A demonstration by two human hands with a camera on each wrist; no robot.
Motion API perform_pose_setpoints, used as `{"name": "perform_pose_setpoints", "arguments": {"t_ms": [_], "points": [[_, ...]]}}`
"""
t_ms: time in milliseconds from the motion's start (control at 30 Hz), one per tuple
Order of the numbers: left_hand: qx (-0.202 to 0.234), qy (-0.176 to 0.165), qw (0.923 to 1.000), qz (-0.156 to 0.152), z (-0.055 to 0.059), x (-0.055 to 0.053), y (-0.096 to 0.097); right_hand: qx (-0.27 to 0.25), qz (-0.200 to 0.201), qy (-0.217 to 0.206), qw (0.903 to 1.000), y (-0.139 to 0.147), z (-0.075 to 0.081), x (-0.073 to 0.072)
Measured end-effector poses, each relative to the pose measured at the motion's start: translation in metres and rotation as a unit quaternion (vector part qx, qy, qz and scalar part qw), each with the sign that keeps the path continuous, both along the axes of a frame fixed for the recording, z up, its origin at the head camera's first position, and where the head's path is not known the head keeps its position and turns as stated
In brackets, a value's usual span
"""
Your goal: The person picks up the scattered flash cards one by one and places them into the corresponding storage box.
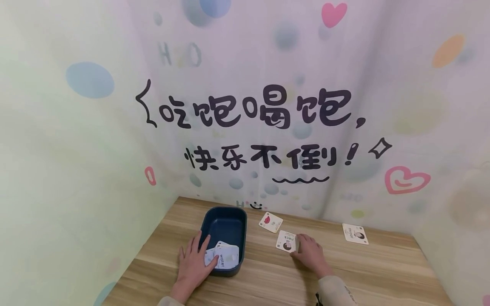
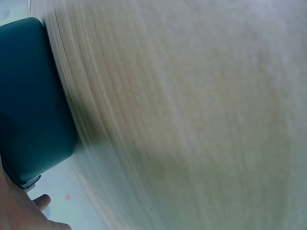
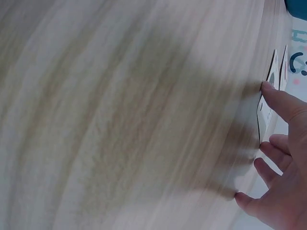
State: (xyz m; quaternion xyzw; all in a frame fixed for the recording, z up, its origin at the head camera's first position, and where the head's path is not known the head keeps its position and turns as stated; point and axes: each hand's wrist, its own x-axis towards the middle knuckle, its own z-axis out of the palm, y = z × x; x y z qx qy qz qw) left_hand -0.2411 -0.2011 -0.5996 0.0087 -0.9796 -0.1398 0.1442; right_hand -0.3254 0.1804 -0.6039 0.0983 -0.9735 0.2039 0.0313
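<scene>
A dark blue rectangular bin [image 1: 226, 227] stands on the table. My left hand [image 1: 192, 264] rests over its left rim with fingers spread, the thumb reaching across the cards inside. The top card there, the "water" card [image 1: 228, 258], lies at the near end. To the right, my right hand [image 1: 311, 253] grips a white "neck" card [image 1: 284, 240] by its right side, thumb and fingertips at its edges. The right wrist view shows this card [image 3: 264, 117] edge-on, low over the wood, beside the thumb. Just behind it lies a card with red lips [image 1: 268, 220].
A "throat" card [image 1: 355, 234] lies farther right, near the back edge of the wooden table [image 1: 268, 282]. Printed fabric walls [image 1: 252, 63] with dark writing and coloured shapes rise behind the table and at both sides.
</scene>
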Motion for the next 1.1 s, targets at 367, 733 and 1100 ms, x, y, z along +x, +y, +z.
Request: {"name": "perform_pose_setpoints", "arguments": {"t_ms": [367, 733, 1100], "points": [[-0.004, 0.001, 1.0, -0.001, 0.002, 0.0, 0.002, 0.007, 0.001, 0.0, 1.0, 0.002, 0.003, -0.001], [-0.002, -0.003, 1.0, -0.001, 0.001, 0.0, 0.002, 0.008, 0.016, 0.006, 0.9998, 0.004, 0.006, 0.003], [-0.005, -0.013, 0.9999, 0.002, -0.001, -0.001, 0.0, -0.001, 0.023, 0.026, 0.9994, 0.004, 0.012, 0.006]]}}
